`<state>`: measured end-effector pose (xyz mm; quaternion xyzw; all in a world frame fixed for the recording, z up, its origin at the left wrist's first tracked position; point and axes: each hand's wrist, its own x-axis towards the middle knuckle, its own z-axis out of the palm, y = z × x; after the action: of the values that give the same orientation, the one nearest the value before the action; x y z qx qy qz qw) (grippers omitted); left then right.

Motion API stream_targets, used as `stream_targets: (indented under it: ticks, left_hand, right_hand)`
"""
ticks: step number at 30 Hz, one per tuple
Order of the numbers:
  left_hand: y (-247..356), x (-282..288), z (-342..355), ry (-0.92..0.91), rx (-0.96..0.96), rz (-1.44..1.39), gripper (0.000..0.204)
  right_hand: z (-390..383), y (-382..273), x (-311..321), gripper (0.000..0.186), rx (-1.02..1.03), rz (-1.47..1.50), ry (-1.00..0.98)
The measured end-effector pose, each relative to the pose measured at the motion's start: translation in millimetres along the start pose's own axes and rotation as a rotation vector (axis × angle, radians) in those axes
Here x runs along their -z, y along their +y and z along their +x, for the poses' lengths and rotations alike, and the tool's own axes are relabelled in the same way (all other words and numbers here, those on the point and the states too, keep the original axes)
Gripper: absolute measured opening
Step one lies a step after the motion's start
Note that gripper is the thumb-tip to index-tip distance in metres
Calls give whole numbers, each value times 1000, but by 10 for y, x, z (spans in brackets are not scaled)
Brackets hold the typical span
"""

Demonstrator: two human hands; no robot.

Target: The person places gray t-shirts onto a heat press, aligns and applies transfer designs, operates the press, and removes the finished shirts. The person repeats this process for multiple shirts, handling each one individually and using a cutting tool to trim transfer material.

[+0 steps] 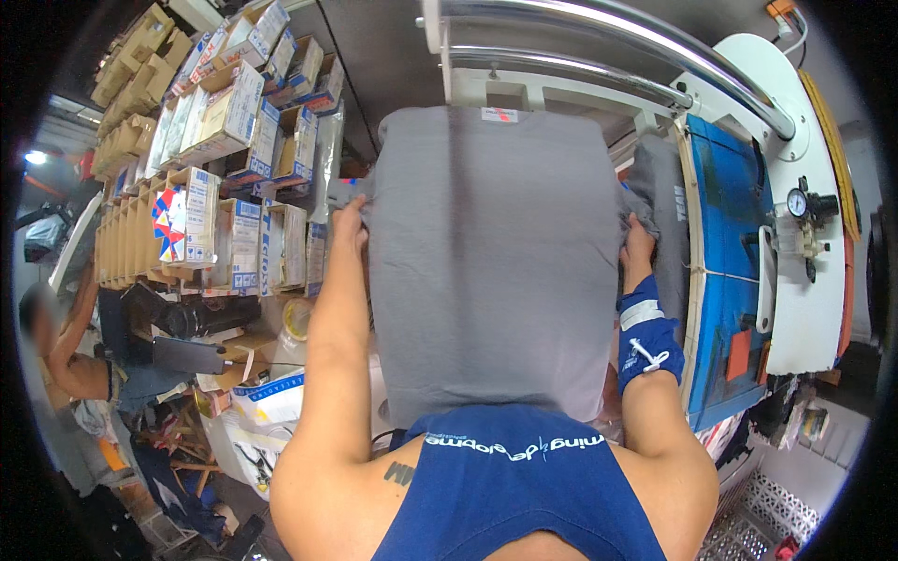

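A grey T-shirt (496, 252) is spread nearly flat in front of me, its neck end far from me and its hem close to my body. A small white and red label (499, 115) shows at the neckline. At the shirt's left side, my left hand (350, 222) is closed on the grey cloth near the sleeve. My right hand (638, 241) is closed on bunched grey cloth at the right side. Fingertips of both hands are partly hidden by the fabric. What supports the shirt is covered by it.
Chrome bars (599, 33) of a white-framed machine run beyond the shirt. A blue panel (730, 271) and a pressure gauge (797, 203) stand at the right. Shelved cardboard boxes (223, 112) fill the left. Another person's arm (79, 313) shows at far left.
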<state>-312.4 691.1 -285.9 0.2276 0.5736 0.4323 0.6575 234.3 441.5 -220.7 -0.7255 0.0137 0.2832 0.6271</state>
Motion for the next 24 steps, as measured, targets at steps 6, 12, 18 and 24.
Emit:
stream_targets:
  ticks: [6, 12, 18, 24]
  left_hand:
    - [-499, 357, -1824, -313, 454, 153, 68]
    - [-1004, 1328, -3105, -177, 142, 378, 47]
    - [-1059, 1577, -3157, -260, 207, 186, 37]
    - [-746, 2295, -3346, -296, 250, 401, 24]
  right_hand:
    - [-1320, 228, 955, 60, -389, -108, -459]
    - [-2369, 678, 2085, 63, -356, -170, -491]
    - [-2294, 984, 2340, 53, -338, 47, -434]
    - [-2275, 867, 2749, 33, -309, 140, -404]
